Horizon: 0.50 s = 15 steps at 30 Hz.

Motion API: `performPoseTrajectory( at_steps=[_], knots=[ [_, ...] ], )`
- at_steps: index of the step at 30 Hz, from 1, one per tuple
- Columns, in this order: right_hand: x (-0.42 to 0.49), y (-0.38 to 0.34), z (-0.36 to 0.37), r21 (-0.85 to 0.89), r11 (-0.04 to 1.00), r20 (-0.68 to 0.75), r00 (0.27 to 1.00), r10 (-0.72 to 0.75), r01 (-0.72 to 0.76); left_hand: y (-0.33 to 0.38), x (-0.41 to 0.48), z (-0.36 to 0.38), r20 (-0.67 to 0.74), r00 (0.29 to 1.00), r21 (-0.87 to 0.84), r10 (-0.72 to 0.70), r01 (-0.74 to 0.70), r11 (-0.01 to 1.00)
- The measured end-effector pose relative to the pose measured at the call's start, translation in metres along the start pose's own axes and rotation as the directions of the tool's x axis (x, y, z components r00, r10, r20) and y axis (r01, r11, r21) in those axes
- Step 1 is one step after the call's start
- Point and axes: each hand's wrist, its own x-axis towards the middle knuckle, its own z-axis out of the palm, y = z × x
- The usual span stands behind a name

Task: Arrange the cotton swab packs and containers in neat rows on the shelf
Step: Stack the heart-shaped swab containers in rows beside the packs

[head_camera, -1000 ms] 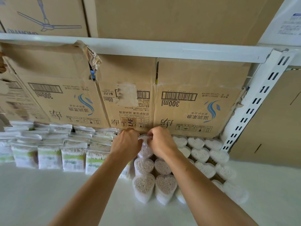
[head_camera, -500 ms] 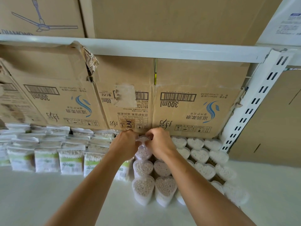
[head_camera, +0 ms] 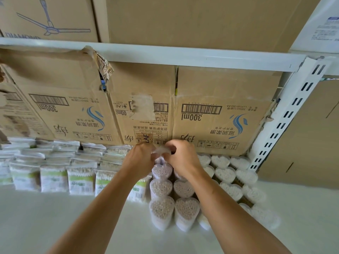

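At shelf back, beneath boxes: held container gripped by curled fingers of left hand and right hand. Packs ranked left; containers rowed centre, right. Rear slot judged unfilled; task judged largely done.

White shelf board; brown cartons along back; slotted white upright at right; upper rail under fan-printed carton.

arms fwd, l hand & r hand close together, fingers curled.
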Motion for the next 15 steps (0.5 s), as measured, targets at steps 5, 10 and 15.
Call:
performPoseTrajectory(
  at_steps=[5,10,15],
  knots=[
    [0.001,-0.004,-0.012,0.203,0.979,-0.082,0.996,-0.016,0.032,0.007,-0.004,-0.019,-0.156,0.986,-0.118,0.052,-0.071,0.99],
    [-0.003,-0.012,-0.027,0.487,0.873,-0.114,0.993,0.028,0.032,0.018,-0.005,-0.032,-0.215,0.977,-0.321,-0.006,-0.065,0.945],
    [-0.008,-0.02,-0.035,0.65,0.76,-0.099,0.992,0.075,0.008,0.029,-0.012,-0.034,-0.145,0.978,-0.709,-0.152,0.004,0.705]
  ],
)
